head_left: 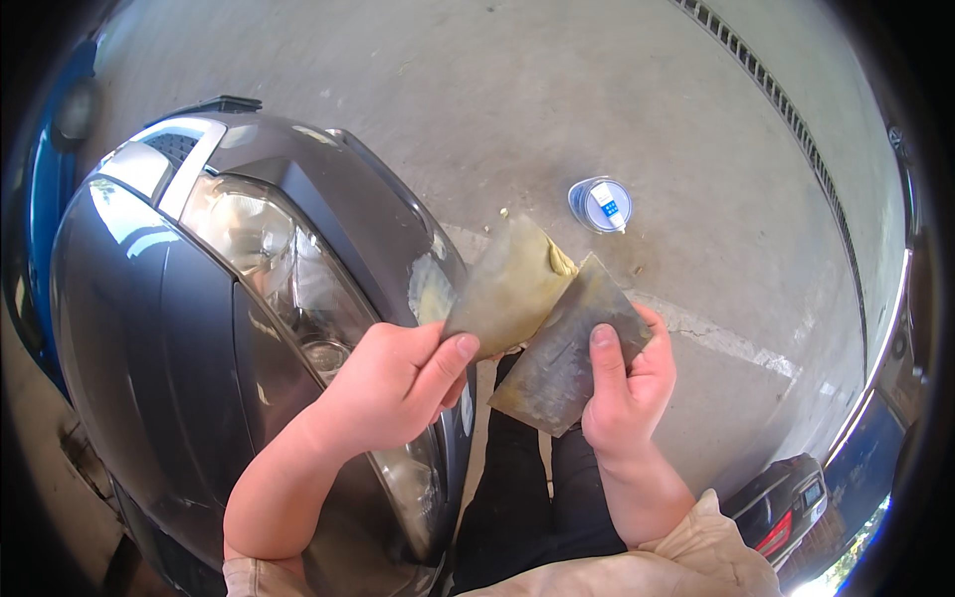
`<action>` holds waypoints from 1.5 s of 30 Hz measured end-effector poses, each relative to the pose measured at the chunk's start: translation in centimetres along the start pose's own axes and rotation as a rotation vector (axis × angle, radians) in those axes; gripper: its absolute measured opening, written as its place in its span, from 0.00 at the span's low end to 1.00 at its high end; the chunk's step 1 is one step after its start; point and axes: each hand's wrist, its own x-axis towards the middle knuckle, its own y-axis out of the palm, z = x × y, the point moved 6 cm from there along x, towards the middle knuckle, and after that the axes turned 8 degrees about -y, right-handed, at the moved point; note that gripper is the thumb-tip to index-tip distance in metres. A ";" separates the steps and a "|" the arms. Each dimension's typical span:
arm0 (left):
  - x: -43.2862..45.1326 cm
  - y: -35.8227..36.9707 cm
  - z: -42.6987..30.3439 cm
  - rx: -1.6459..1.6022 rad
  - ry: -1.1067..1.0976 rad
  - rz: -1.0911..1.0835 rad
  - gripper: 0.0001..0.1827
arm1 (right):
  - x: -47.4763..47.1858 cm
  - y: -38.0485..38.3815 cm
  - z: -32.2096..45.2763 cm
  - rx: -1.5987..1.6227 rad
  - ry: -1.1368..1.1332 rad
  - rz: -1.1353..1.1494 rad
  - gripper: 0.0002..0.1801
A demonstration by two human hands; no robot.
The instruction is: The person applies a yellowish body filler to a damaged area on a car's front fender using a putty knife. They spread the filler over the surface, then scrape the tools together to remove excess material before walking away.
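My left hand (395,388) grips a thin, flat filler spreader (507,287) smeared with yellowish paste. A thicker lump of yellow putty (561,260) clings to its far right edge. With thumb on top, my right hand (634,377) holds a second flat, grey spreader (559,358), stained and scuffed. The two spreaders meet or overlap near the lump; whether they touch there I cannot tell. Left of them, a pale patch of filler (431,287) marks the corner of the dark car's bumper (388,201), near the headlight (261,246).
On the concrete floor (477,97) ahead stands a round tin (578,205) with a white-and-blue tube (608,207) on its lid. A drain grate (791,101) runs along the right. Another dark car (776,507) is at lower right, and a blue vehicle (48,194) at far left.
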 end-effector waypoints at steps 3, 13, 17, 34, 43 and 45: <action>-0.9 1.9 -1.1 0.227 0.211 -0.022 0.17 | -0.5 0.1 1.6 -0.080 -0.133 0.049 0.17; -2.2 1.0 0.4 0.141 0.124 -0.166 0.21 | -2.2 -5.0 3.4 0.441 -0.014 0.246 0.17; -4.7 -0.8 1.3 -0.378 0.285 -0.395 0.28 | -4.2 -8.9 -1.5 0.700 0.313 0.418 0.15; -2.2 2.4 5.8 -0.351 0.269 -0.471 0.31 | -19.7 -7.2 -28.0 0.126 0.816 0.286 0.14; -2.0 2.3 5.9 -0.337 0.286 -0.421 0.30 | -20.3 -3.9 -25.8 -0.250 0.488 0.380 0.14; -2.1 2.1 5.9 -0.324 0.306 -0.403 0.29 | -20.8 -3.2 -24.3 -0.342 0.284 0.355 0.14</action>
